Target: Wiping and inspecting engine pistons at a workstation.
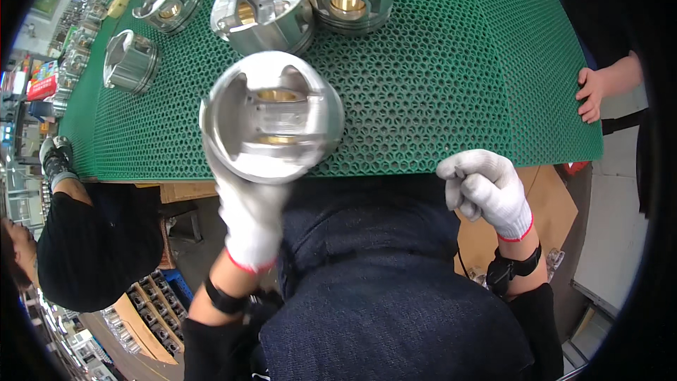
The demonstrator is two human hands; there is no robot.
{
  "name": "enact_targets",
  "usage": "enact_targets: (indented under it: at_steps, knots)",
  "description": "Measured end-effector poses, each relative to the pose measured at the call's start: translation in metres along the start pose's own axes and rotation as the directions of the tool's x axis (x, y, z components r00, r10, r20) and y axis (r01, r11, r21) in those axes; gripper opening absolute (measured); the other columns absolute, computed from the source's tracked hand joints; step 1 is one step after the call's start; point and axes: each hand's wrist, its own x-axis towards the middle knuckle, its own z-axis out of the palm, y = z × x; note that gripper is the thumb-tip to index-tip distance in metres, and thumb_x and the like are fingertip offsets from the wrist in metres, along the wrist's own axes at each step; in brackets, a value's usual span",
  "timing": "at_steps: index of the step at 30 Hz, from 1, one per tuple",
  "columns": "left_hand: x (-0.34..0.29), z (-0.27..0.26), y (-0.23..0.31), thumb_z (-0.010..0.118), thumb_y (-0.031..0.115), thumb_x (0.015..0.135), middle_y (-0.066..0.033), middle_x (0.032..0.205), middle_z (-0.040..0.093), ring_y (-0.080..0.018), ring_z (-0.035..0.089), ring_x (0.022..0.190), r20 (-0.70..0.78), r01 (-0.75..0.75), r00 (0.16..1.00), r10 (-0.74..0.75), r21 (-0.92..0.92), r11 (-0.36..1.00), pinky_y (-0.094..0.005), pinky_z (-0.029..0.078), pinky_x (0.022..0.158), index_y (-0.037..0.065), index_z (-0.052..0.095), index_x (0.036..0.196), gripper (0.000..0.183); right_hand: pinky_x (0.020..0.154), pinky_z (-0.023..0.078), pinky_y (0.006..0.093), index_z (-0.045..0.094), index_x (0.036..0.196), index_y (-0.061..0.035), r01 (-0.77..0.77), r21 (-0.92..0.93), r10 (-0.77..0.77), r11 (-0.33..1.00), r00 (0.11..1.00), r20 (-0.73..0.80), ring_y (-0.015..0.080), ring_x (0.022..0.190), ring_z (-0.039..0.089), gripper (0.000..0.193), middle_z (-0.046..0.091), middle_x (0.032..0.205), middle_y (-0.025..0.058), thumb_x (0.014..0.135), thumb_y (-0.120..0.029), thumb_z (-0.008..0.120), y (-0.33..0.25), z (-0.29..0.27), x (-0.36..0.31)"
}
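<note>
A piston in my left hand, over the near edge of the green counter.
My gloved left hand grasps the silvery piston from its near side, the open end and brass-coloured bushings facing me, the outline blurred. My right hand, gloved too, is curled, thumb close to the fingers; I cannot tell whether it grips the dark bit at its fingertips. The counter's surface is a mesh of small holes; farther back sit four more pistons. A co-worker's bare hand rests on its right edge; another person's gloved hand is by its left end. Beyond, the room shows rows of metal parts and a red box bearing small pale print.
</note>
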Motion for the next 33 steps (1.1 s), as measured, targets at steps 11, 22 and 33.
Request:
enact_targets:
  at_steps: [11,22,33]
  knots:
    - [-0.001,-0.022,-0.023,0.066,0.003,0.081,-0.0134,0.108,0.062,-0.0194,0.06,0.104,0.234,0.387,0.922,-0.309,-0.582,0.715,-0.0346,0.047,0.095,-0.007,0.04,0.137,0.062,0.053,0.045,0.0228,0.067,0.087,0.0018,-0.115,-0.117,0.106,0.986,0.991,-0.081,0.0093,0.058,0.054,0.026,0.071,0.084,0.0106,0.086,-0.019,0.051,0.008,-0.003,-0.002]
    - [0.062,0.021,0.081,0.065,0.013,0.073,-0.0123,0.105,0.062,-0.0282,0.06,0.104,0.43,-0.721,0.659,0.617,0.128,0.681,-0.0434,0.045,0.096,0.004,0.06,0.109,0.037,0.045,0.036,0.0196,0.066,0.082,0.0014,-0.023,-0.177,-0.014,0.984,0.978,-0.206,0.0053,0.052,0.048,0.035,0.063,0.069,0.0053,0.088,-0.03,0.054,-0.017,0.013,0.016]
    - [0.067,0.047,0.114,0.063,0.011,0.075,-0.0119,0.103,0.064,-0.034,0.061,0.099,0.567,-0.674,0.688,0.453,0.268,0.689,-0.0424,0.049,0.085,0.007,0.061,0.107,0.032,0.055,0.044,0.0349,0.067,0.078,-0.0033,0.282,-0.565,-0.431,0.775,0.89,-0.146,0.0204,0.06,0.061,0.014,0.062,0.066,0.0097,0.082,-0.014,0.058,-0.011,0.016,0.025]
